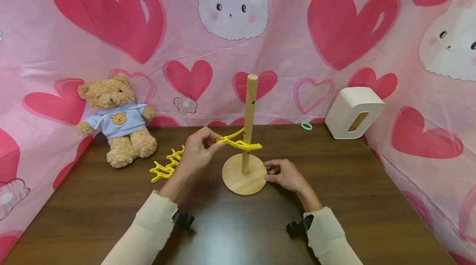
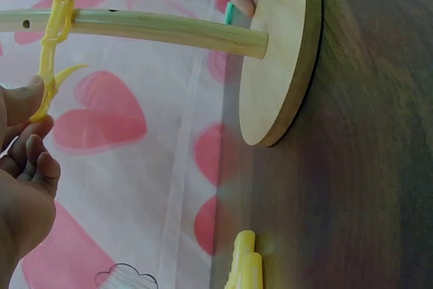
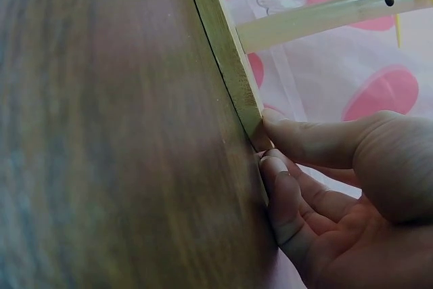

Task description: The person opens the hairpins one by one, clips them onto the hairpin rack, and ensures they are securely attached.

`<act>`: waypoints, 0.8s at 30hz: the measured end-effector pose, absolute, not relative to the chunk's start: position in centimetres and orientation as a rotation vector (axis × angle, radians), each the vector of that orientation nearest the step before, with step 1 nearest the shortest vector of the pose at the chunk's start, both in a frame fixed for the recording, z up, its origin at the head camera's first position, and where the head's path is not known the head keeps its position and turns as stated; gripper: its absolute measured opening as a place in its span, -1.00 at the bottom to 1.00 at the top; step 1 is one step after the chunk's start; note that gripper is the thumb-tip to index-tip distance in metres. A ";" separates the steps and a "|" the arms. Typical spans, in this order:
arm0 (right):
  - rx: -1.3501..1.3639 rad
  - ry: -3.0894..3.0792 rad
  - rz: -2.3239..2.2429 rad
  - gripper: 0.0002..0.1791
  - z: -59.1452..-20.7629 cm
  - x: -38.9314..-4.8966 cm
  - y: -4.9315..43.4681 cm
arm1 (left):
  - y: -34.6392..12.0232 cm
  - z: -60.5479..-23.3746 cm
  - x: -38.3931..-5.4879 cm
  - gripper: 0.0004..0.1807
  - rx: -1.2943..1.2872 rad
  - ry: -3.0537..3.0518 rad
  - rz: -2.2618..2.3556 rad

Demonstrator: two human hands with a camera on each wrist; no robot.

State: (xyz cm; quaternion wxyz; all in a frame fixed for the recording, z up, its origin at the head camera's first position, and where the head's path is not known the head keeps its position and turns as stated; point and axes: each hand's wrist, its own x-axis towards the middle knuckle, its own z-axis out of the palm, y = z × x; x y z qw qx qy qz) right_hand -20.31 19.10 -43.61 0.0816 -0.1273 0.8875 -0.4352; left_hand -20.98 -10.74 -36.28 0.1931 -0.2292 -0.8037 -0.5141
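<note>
A round wooden base (image 1: 243, 186) carries an upright wooden post (image 1: 251, 108) with small dark holes along it. Between thumb and fingers, my left hand (image 1: 198, 149) pinches the end of a yellow forked plastic piece (image 2: 51, 49). That piece reaches across the post partway up, one arm passing in front of it in the head view. Low on the right, my right hand (image 1: 286, 174) grips the rim of the base, its thumb (image 3: 308, 141) on the edge and the other fingers curled beside it. More yellow plastic pieces (image 1: 163, 170) lie on the table beyond my left wrist, partly hidden by it.
A teddy bear (image 1: 119, 120) in a blue top leans against the heart-patterned cloth at back left. At the back right stands a white box (image 1: 353, 112) with a slot, and a mint-green ring (image 1: 306, 126) lies near it on the brown table (image 1: 238, 232).
</note>
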 end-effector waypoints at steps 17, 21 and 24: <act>-0.356 2.655 -1.288 -0.58 -43.3 -20.3 19.1 | -9.5 -35.7 -20.9 -0.87 -0.757 -2.287 -1.474; -0.360 2.654 -1.279 -0.58 -43.3 -20.3 19.0 | -9.1 -35.5 -21.0 -0.85 -0.777 -2.249 -1.479; -0.358 2.657 -1.273 -0.58 -43.3 -20.3 18.9 | -8.9 -35.3 -21.1 -0.85 -0.790 -2.226 -1.487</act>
